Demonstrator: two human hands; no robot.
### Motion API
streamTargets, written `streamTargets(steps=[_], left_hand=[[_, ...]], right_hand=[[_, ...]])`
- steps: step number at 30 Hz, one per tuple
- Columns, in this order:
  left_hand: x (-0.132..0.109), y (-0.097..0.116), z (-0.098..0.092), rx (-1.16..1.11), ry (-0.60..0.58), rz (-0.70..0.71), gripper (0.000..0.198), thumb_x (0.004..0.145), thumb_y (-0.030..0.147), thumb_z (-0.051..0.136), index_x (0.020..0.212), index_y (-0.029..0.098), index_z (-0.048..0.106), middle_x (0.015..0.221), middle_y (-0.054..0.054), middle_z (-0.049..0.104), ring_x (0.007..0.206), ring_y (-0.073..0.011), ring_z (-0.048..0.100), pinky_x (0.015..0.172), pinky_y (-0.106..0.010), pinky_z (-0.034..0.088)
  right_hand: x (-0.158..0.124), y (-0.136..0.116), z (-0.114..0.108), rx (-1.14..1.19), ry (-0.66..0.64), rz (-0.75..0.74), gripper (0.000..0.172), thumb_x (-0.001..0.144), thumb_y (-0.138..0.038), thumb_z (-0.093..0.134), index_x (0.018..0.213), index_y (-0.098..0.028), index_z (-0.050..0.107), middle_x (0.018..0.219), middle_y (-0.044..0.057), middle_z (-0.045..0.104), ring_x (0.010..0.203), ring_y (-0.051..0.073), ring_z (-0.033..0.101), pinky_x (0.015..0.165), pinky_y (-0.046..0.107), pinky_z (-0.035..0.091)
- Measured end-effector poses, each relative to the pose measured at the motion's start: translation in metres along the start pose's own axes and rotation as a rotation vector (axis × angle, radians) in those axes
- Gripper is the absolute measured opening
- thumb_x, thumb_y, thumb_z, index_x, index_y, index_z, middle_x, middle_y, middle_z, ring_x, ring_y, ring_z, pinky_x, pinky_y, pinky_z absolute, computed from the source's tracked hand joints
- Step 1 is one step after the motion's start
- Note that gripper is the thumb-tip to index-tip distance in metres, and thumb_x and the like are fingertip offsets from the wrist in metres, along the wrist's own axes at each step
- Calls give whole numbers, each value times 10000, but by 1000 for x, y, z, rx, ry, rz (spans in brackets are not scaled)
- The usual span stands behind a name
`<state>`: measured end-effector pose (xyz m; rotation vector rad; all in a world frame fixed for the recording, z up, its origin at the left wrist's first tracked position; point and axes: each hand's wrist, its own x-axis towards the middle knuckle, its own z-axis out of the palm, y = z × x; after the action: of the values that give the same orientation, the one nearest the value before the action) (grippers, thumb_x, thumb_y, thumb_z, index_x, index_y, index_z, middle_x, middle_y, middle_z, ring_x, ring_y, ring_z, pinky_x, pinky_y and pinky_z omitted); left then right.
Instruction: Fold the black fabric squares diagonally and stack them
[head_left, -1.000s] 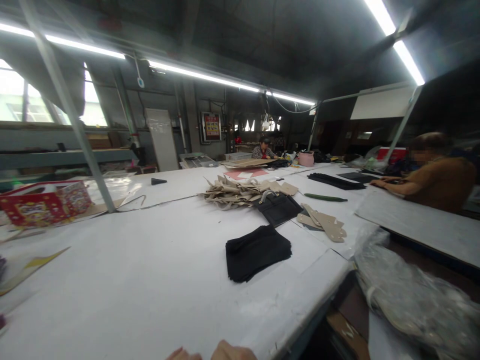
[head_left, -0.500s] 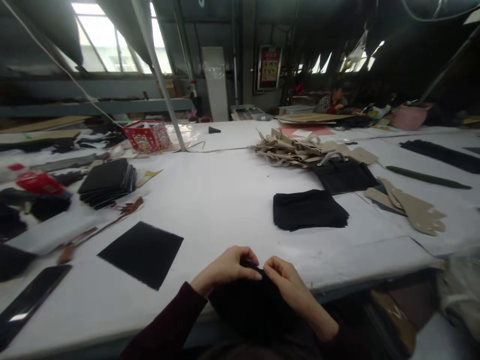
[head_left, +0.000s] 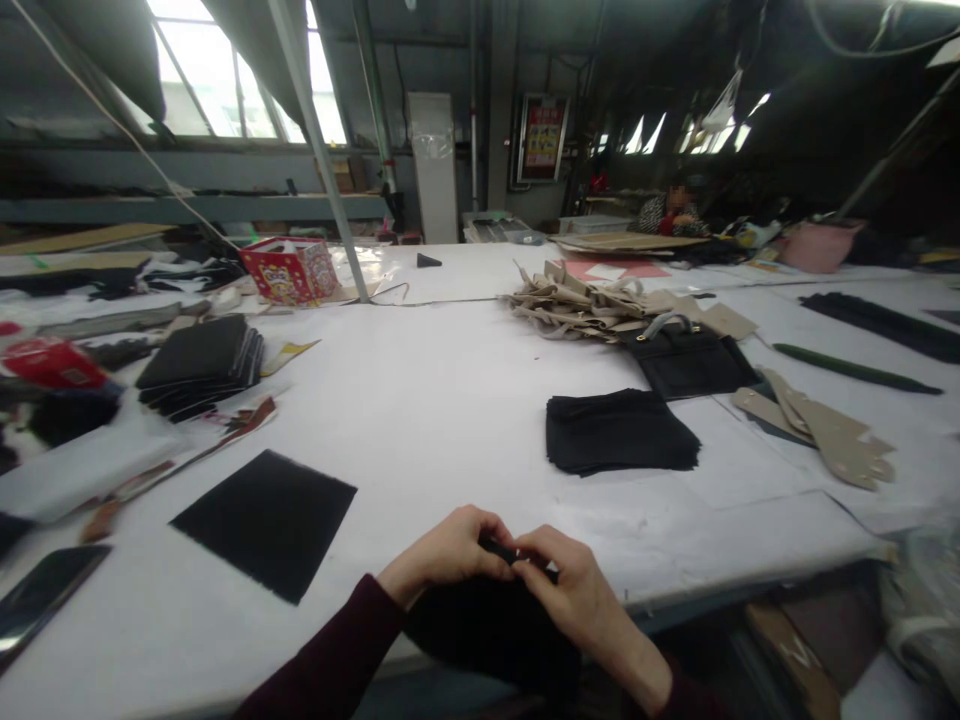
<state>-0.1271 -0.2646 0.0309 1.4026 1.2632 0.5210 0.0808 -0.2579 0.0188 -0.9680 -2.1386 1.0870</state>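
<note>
Both hands pinch the upper edge of a piece of black fabric (head_left: 487, 625), which hangs down in front of me over the table's near edge. My left hand (head_left: 454, 548) grips the edge between thumb and fingers. Close against it, my right hand (head_left: 566, 580) is closed on the same edge, its fingertips nearly touching the left ones. A single black square piece (head_left: 266, 522) lies flat to the left. Ahead on the right rests a stack of black fabric pieces (head_left: 621, 432). The lower part of the held fabric blends into dark clothing.
A black bag with grey handles (head_left: 686, 355) and beige pieces (head_left: 825, 420) lie to the right, with a beige heap (head_left: 585, 300) behind. At left are a dark stack (head_left: 201, 365), a red box (head_left: 291, 270) and a phone-like dark object (head_left: 49, 600). A person (head_left: 671, 212) sits far back.
My right hand has shifted left, over the fabric's edge, its fingers now folded closer to my left hand. The view has tilted slightly; the things on the table have not moved.
</note>
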Motion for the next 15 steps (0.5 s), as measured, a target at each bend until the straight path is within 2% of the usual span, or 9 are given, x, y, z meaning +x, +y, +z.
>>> streamTargets(steps=[3, 6, 10, 15], left_hand=[[5, 0, 2, 50, -11, -6, 290, 617, 280, 746, 867, 136, 719, 761, -6, 680, 734, -170, 584, 676, -250, 422], [11, -5, 3, 87, -14, -28, 264, 609, 270, 726, 834, 134, 713, 719, 13, 659, 705, -159, 562, 633, -237, 400], [16, -8, 3, 173, 0, -48, 243, 601, 275, 705, 798, 132, 701, 686, 24, 639, 680, -152, 543, 600, -230, 378], [17, -2, 5, 238, -4, -58, 202, 601, 271, 672, 752, 137, 685, 636, 35, 605, 647, -146, 519, 586, -233, 365]], right_hand=[[-2, 3, 5, -299, -1, -222, 224, 906, -113, 429, 911, -193, 638, 840, 33, 614, 776, 151, 557, 702, 274, 416], [-2, 7, 10, -549, 13, -337, 201, 879, -71, 423, 851, -179, 590, 784, 36, 582, 746, 167, 527, 695, 297, 391], [-1, 10, 13, -688, 36, -381, 162, 853, -69, 430, 880, -172, 552, 791, 40, 562, 742, 182, 508, 707, 321, 378], [-2, 11, 17, -736, 43, -383, 202, 856, -44, 399, 933, -155, 548, 803, 52, 556, 741, 203, 492, 672, 332, 362]])
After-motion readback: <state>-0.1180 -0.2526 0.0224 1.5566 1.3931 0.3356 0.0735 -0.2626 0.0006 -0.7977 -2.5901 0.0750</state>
